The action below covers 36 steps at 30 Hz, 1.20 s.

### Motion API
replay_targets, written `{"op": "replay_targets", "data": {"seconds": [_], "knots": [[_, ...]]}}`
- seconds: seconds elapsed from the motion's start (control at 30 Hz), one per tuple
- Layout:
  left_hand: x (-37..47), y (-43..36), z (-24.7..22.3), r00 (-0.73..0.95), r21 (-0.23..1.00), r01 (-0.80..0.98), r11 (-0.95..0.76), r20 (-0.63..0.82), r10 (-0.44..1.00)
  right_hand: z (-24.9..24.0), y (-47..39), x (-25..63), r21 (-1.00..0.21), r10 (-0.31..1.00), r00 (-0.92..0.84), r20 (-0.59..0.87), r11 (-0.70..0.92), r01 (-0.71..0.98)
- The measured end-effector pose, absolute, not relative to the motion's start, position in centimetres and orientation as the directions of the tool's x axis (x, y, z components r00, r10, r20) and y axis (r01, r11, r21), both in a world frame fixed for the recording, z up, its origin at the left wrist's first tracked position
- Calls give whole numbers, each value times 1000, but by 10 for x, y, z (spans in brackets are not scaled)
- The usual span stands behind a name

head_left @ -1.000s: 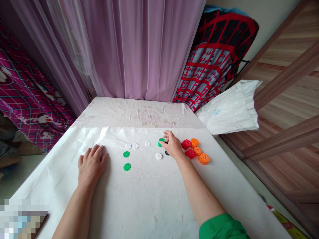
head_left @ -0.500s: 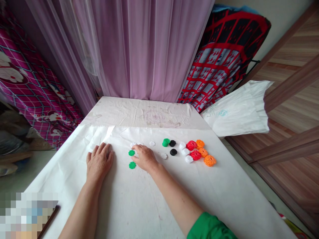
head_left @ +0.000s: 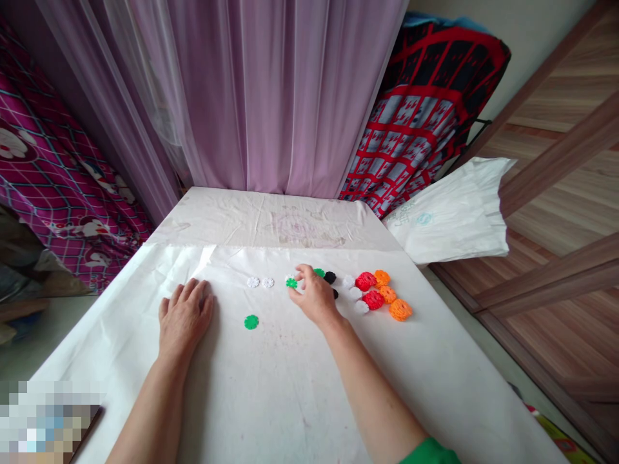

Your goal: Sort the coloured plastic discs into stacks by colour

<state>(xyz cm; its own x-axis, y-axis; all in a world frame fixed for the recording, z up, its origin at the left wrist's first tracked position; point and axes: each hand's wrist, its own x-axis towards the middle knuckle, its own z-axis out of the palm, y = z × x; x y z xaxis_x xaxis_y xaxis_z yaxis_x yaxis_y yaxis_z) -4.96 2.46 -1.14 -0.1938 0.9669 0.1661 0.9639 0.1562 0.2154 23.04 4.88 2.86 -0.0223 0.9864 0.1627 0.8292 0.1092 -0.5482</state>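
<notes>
My left hand (head_left: 186, 316) lies flat on the white tabletop, fingers spread, touching nothing else. In my right hand (head_left: 314, 293), thumb and fingers pinch a green snowflake disc (head_left: 291, 283), a small plastic piece with a notched rim. Another green snowflake disc (head_left: 251, 321) lies flat between my hands. Beyond it are two white snowflake discs, one on the left (head_left: 253, 282) and one on the right (head_left: 267, 282). A green stack (head_left: 319, 273) and a black disc (head_left: 330, 277) show just past my right hand, which partly hides them.
Right of my hand sit white discs (head_left: 355, 293), red stacks (head_left: 366, 281) and orange stacks (head_left: 400, 310). A white bag (head_left: 454, 212) hangs at the table's right edge. Purple curtains (head_left: 271, 96) hang behind the table (head_left: 271, 386). A pixelated patch covers the lower left corner.
My right hand has moved right across the table, carrying one green disc from beside the white discs toward the green stack. My left hand stays flat. The view has shifted slightly.
</notes>
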Motion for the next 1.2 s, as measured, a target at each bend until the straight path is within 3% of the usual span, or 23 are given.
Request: {"op": "replay_targets", "data": {"seconds": [0.13, 0.43, 0.53, 0.63, 0.8, 1.07, 1.2], "knots": [[-50, 25, -10, -198, 211, 964, 163, 157, 968, 41, 59, 275, -480, 980, 103, 169, -9, 877], [-46, 23, -4, -214, 221, 958, 182, 134, 968, 42, 68, 284, -402, 985, 111, 134, -48, 914], [-45, 23, -3, -221, 234, 955, 183, 150, 964, 37, 57, 275, -425, 975, 72, 210, 25, 905], [-44, 22, -3, -225, 233, 954, 187, 146, 963, 28, 35, 246, -462, 959, -78, 274, 202, 864], [-44, 22, -4, -223, 234, 955, 185, 151, 963, 13, 2, 188, -547, 906, -392, 160, 412, 729], [-42, 21, -1, -213, 232, 956, 178, 134, 968, 5, 2, 162, -466, 908, -409, 92, 402, 788], [-42, 21, 0, -221, 242, 953, 181, 149, 964, 6, 2, 172, -517, 930, -350, 116, 357, 778]]}}
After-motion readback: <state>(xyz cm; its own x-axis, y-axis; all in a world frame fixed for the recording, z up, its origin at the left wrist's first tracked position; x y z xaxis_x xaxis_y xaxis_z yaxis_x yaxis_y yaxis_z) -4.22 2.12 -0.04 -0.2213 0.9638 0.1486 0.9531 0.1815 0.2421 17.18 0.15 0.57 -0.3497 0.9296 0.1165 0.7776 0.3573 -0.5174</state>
